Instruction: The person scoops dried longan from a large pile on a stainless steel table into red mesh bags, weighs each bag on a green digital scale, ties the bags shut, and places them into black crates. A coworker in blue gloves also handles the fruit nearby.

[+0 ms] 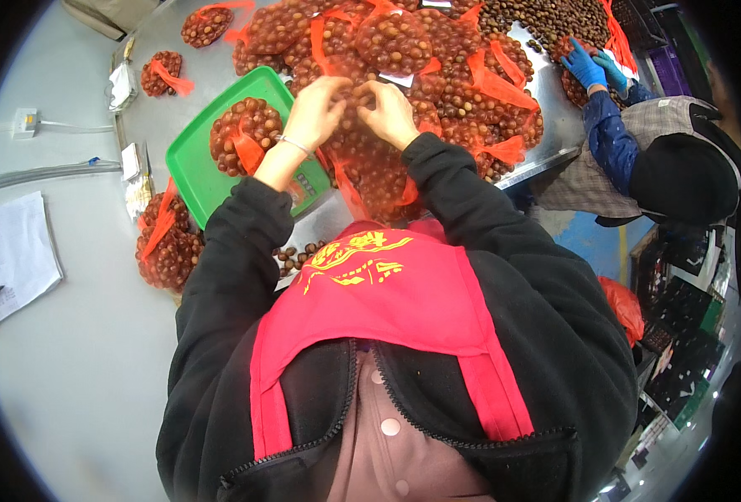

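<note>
Red mesh bags of round brown nuts point(395, 44) are heaped on a metal table. Over the near part of the heap, my left hand point(317, 110) and my right hand point(386, 110) face each other, fingers bent, at the upper part of a red mesh bag point(376, 163). The mesh seems pinched between the fingers of both hands, though the fingertips are blurred. Beneath my left forearm lies a green plastic tray point(188, 150), tilted in view, with a filled mesh bag of nuts point(245, 135) in it. A few loose nuts point(298, 256) lie near my apron.
At the right, a co-worker's blue-gloved hands point(590, 66) touch a mesh bag beside a pile of loose nuts point(552, 22). More filled bags point(169, 248) rest left of the tray, and another point(162, 74) lies above it. Paper with a pen point(12, 263) is at far left.
</note>
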A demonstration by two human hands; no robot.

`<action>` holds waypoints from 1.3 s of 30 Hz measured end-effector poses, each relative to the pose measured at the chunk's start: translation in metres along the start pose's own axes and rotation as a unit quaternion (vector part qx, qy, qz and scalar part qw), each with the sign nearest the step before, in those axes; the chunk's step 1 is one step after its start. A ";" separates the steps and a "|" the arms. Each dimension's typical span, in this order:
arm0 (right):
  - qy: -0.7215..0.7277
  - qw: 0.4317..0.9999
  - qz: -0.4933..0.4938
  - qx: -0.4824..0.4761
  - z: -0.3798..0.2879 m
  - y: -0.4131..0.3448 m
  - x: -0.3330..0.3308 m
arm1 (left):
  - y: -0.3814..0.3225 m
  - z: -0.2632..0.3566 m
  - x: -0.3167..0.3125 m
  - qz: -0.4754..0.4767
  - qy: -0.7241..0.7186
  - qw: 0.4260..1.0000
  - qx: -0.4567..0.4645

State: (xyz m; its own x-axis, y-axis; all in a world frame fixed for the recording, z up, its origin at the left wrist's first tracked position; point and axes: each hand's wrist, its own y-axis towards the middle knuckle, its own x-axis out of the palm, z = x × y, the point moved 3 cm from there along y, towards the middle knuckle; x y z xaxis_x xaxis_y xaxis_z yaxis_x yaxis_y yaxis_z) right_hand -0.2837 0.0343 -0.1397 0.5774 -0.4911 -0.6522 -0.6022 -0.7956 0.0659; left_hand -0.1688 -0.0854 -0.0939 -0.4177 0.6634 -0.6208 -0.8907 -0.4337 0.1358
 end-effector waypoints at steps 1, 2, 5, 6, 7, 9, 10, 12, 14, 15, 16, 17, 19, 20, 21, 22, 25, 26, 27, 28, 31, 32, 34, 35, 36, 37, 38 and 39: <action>-0.004 1.000 0.017 0.006 -0.002 -0.003 0.001 | 0.003 -0.005 0.006 -0.018 0.009 1.000 0.009; -0.003 0.999 0.036 0.003 -0.004 -0.004 0.001 | 0.004 -0.011 0.013 -0.053 0.014 0.998 -0.022; -0.004 0.998 0.065 0.009 -0.007 -0.006 0.002 | 0.004 -0.015 0.019 -0.047 0.114 0.992 0.021; -0.006 0.998 0.063 0.020 -0.008 -0.006 0.003 | 0.004 -0.016 0.020 -0.046 0.151 0.987 0.032; -0.004 0.997 0.074 0.009 -0.009 -0.006 0.003 | 0.004 -0.016 0.019 -0.037 0.184 0.980 0.059; -0.004 0.996 0.084 0.006 -0.010 -0.006 0.003 | 0.007 -0.017 0.019 -0.049 0.215 0.973 0.074; -0.004 0.996 0.087 0.008 -0.010 -0.006 0.004 | 0.009 -0.017 0.020 -0.051 0.226 0.969 0.089; 0.002 0.995 0.096 0.002 -0.010 -0.007 0.005 | 0.014 -0.018 0.021 -0.085 0.267 0.954 0.107; 0.002 0.996 0.087 -0.015 -0.009 -0.008 0.006 | 0.020 -0.019 0.023 -0.112 0.306 0.939 0.105; 0.001 0.996 0.090 -0.027 -0.009 -0.010 0.006 | 0.023 -0.018 0.023 -0.120 0.327 0.929 0.123; 0.002 0.996 0.087 -0.031 -0.008 -0.010 0.007 | 0.026 -0.016 0.022 -0.114 0.332 0.926 0.141; -0.016 0.997 0.081 -0.014 -0.006 -0.011 0.007 | 0.029 -0.015 0.020 -0.110 0.334 0.923 0.158; -0.046 0.992 0.105 -0.051 -0.006 -0.013 0.006 | 0.036 -0.013 0.012 -0.122 0.333 0.915 0.190; -0.059 0.990 0.113 -0.057 -0.006 -0.013 0.006 | 0.039 -0.011 0.009 -0.139 0.336 0.902 0.233; -0.056 0.992 0.099 -0.056 -0.005 -0.014 0.006 | 0.042 -0.009 0.004 -0.154 0.337 0.886 0.277; -0.054 0.988 0.123 -0.070 -0.005 -0.014 0.005 | 0.047 -0.008 0.000 -0.171 0.338 0.870 0.317; -0.054 0.990 0.104 -0.077 -0.005 -0.013 0.007 | 0.057 -0.012 -0.009 -0.257 0.372 0.827 0.335; -0.056 0.984 0.135 -0.101 -0.007 -0.014 0.005 | 0.060 -0.013 -0.011 -0.272 0.378 0.813 0.349; -0.052 0.986 0.129 -0.092 -0.006 -0.013 0.006 | 0.061 -0.012 -0.013 -0.277 0.374 0.805 0.368; -0.047 0.988 0.122 -0.082 -0.006 -0.013 0.006 | 0.064 -0.013 -0.015 -0.286 0.388 0.798 0.361; -0.020 0.988 0.137 -0.070 -0.006 -0.013 0.003 | 0.065 -0.015 -0.017 -0.299 0.415 0.793 0.331; -0.013 0.988 0.139 -0.071 -0.006 -0.014 0.002 | 0.063 -0.013 -0.015 -0.283 0.416 0.790 0.350; -0.008 0.986 0.150 -0.073 -0.007 -0.014 -0.001 | 0.060 -0.011 -0.014 -0.278 0.391 0.798 0.364; -0.007 0.985 0.154 -0.074 -0.007 -0.015 -0.002 | 0.060 -0.010 -0.013 -0.260 0.390 0.800 0.373; -0.003 0.985 0.152 -0.077 -0.007 -0.015 -0.003 | 0.063 -0.010 -0.015 -0.252 0.399 0.799 0.374; 0.007 0.986 0.145 -0.080 -0.008 -0.015 -0.003 | 0.067 -0.011 -0.017 -0.255 0.406 0.795 0.371; 0.005 0.987 0.144 -0.074 -0.008 -0.015 -0.004 | 0.071 -0.012 -0.019 -0.253 0.413 0.795 0.366; 0.005 0.987 0.143 -0.071 -0.008 -0.015 -0.004 | 0.077 -0.013 -0.023 -0.260 0.402 0.796 0.369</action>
State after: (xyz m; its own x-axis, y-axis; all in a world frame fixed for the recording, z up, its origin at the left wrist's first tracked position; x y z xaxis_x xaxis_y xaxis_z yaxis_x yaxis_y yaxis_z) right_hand -0.2725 0.0457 -0.1325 0.4005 -0.7062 -0.5839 -0.6593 -0.6646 0.3516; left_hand -0.2250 -0.1419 -0.0797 0.0287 -0.0981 -0.9948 -0.8927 0.4452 -0.0697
